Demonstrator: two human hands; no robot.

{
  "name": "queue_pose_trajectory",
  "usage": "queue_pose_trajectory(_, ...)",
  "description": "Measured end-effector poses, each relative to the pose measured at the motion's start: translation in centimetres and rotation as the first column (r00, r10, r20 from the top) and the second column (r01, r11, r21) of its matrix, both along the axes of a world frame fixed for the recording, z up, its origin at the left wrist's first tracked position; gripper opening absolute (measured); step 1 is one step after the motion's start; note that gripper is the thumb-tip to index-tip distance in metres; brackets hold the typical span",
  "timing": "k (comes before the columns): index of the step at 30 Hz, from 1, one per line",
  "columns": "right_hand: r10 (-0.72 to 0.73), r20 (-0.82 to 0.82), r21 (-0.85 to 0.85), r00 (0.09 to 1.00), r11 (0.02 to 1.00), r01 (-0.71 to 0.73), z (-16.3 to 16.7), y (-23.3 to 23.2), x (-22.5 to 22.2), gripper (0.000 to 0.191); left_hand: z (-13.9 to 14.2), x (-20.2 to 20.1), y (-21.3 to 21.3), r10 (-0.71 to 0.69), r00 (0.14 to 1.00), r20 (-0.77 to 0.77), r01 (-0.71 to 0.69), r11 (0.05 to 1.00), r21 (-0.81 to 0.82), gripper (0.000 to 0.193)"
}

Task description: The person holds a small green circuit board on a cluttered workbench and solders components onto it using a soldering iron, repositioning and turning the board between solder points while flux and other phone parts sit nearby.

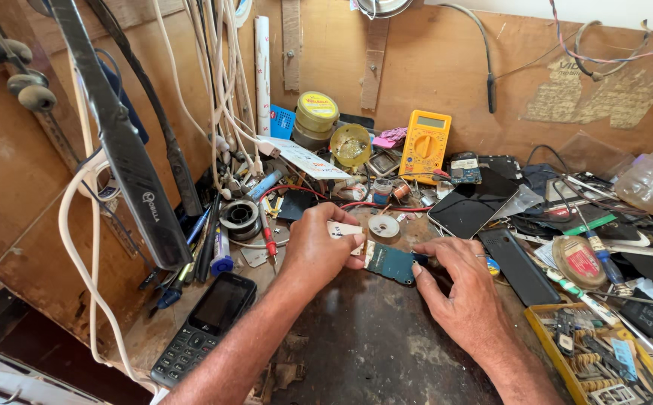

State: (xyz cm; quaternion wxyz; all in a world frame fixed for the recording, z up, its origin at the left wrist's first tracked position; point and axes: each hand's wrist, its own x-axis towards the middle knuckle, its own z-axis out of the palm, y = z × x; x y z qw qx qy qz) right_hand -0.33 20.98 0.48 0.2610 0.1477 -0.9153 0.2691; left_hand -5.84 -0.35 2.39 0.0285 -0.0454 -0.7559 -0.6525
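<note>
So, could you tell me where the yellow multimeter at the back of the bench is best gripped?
Probably by the long side edges of the yellow multimeter, coming from the front. It leans against the wooden back wall, so its back is shut off, and clutter crowds its base.

Single head-worn camera, positioned above the near edge of the workbench [371,337]. It faces forward and steeply downward, close to the bench surface. The field of view extends beyond the bench to the wooden back wall [446,67] and includes the left side panel [11,172].
</note>
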Motion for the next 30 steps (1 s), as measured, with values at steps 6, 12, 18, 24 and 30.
queue_pose_trajectory(6,0.016,-0.028,0.002,0.999,1.000,-0.016,0.3,-0.2,0.3,0.026,0.5,0.2,0.4,-0.025,1.000,-0.007,0.024,0.994,-0.109,0.020)
queue_pose_trajectory(12,0.031,-0.041,0.028,0.999,0.999,-0.030,0.6,-0.1,0.3,0.025,1.2,0.5,0.9,0.029,0.998,-0.055,-0.041,0.974,-0.224,0.024)
queue_pose_trajectory(18,0.041,-0.038,0.012,0.998,0.999,-0.041,0.6,-0.2,0.4,0.026,0.9,0.4,1.1,0.073,0.968,-0.241,-0.171,0.893,-0.417,0.026)
queue_pose_trajectory(24,0.023,0.013,0.000,1.000,1.000,-0.023,0.7,-0.4,0.4,0.027,0.2,0.4,1.4,0.095,0.977,-0.191,-0.167,0.898,-0.407,0.025)
queue_pose_trajectory(30,0.033,-0.022,0.016,0.999,0.999,-0.033,0.7,-0.3,0.4,0.029,-0.4,0.2,1.6,0.105,0.975,-0.198,-0.180,0.891,-0.417,0.021)
